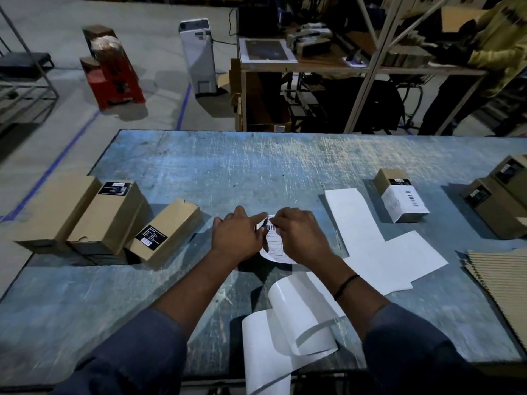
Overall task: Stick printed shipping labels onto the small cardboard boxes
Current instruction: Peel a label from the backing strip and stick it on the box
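At the middle of the blue table (256,172), my left hand (238,233) and my right hand (299,238) both pinch a white printed shipping label (275,245) with a barcode near its top; the label curves between the fingers. Left of my hands lie three brown cardboard boxes (112,220), two of them showing black stickers. One small box (400,193) at the right carries a white shipping label on top. Two further brown boxes (499,201) sit at the far right edge.
Blank white backing sheets (370,240) lie right of my hands, and curled backing strips (288,329) hang over the near edge. Corrugated cardboard (502,283) lies at the right. Beyond the table stand a workbench, a white machine, a red stool and another person.
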A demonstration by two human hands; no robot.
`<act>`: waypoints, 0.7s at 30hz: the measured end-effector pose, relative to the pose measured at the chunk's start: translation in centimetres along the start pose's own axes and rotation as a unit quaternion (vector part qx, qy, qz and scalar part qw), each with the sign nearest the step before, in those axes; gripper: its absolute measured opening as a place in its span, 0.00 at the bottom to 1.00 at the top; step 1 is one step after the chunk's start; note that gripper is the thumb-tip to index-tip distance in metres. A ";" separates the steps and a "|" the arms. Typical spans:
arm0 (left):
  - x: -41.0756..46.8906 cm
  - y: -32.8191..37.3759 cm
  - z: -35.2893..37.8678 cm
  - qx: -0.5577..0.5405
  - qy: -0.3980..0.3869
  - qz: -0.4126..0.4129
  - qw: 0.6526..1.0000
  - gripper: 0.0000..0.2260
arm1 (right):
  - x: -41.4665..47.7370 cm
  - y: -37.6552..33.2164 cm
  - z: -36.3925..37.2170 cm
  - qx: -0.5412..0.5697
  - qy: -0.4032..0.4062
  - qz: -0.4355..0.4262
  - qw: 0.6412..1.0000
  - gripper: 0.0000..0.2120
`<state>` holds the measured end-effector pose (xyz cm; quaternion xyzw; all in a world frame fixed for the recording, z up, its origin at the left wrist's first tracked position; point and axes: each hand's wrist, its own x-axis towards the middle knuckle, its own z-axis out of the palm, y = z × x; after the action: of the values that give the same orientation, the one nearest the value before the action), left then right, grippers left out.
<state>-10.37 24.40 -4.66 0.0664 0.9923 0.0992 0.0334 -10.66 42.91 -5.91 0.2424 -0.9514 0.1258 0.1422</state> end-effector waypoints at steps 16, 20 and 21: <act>2.9 -1.0 -2.1 0.025 -0.164 0.004 0.986 0.21 | 3.4 4.2 -2.4 0.147 -0.300 0.086 0.939 0.17; 2.1 -2.0 -1.0 -0.016 -0.133 -0.008 0.991 0.23 | 3.3 4.4 -2.6 0.115 -0.299 0.123 0.939 0.21; 2.0 -2.1 -0.9 -0.018 -0.128 -0.012 0.992 0.24 | 3.2 4.4 -2.6 0.102 -0.294 0.135 0.941 0.22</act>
<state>-12.65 22.41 -4.29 0.0657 0.9786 0.1078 0.1622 -15.05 46.08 -3.20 0.1513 -0.9568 0.1629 -0.1875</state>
